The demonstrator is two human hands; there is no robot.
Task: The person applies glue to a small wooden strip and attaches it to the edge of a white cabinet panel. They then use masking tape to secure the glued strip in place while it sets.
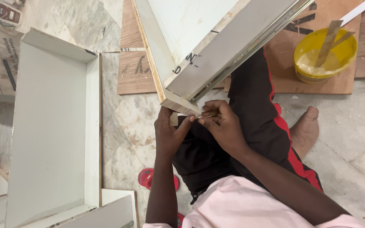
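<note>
Both hands' fingers (213,113) pinched together at white drawer's (199,46) corner.

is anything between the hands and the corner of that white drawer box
Nothing visible. Both the left hand and the right hand are already at the lower corner of the white drawer box, fingers touching its edge beside the metal slide rail.

Around you: a pale marble floor (127,122), mottled and dusty. A white open box (51,126) lies flat at your left. Plywood sheets (134,63) rest on the floor ahead; a yellow tub (324,55) with flat sticks stands on one. Even, soft light.
</note>
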